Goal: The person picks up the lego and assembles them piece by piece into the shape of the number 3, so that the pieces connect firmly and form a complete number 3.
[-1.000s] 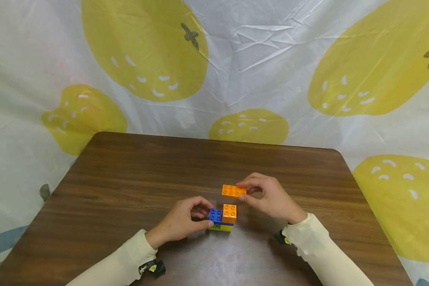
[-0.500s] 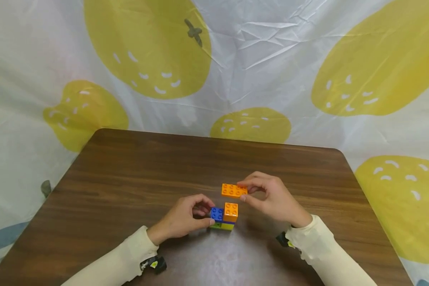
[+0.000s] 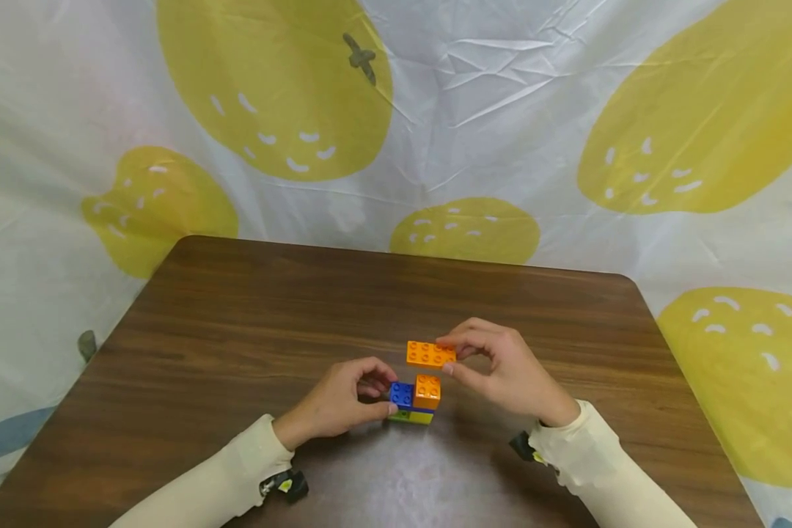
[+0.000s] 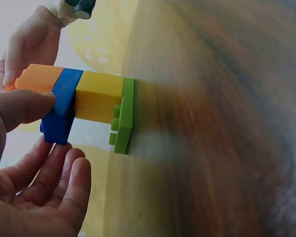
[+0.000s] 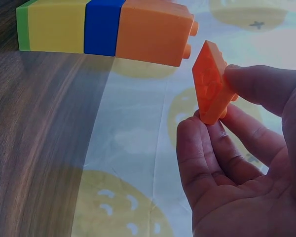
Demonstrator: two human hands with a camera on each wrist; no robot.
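A small tower of toy building bricks stands on the wooden table. Its base is a thin green plate (image 4: 127, 118), topped by a yellow brick (image 4: 97, 96), then a flat blue brick (image 4: 62, 111) that overhangs on the left. An orange brick (image 3: 427, 394) sits on the blue one's right half. My left hand (image 3: 343, 402) pinches the overhanging blue end between thumb and fingers. In my right hand (image 3: 504, 367), thumb and fingertips pinch one end of a flat orange plate (image 3: 424, 354), studs up. The right wrist view shows that plate apart from the orange brick, above it.
The brown table (image 3: 290, 308) reaches back to a hanging white cloth (image 3: 435, 132) with large yellow fruit prints. Each wrist carries a small dark device, such as the left wrist's camera (image 3: 293, 486) beneath the sleeve.
Both hands keep their grips and barely move. The orange plate stays held over the tower, shifting only a few pixels. The whole head view has moved slightly.
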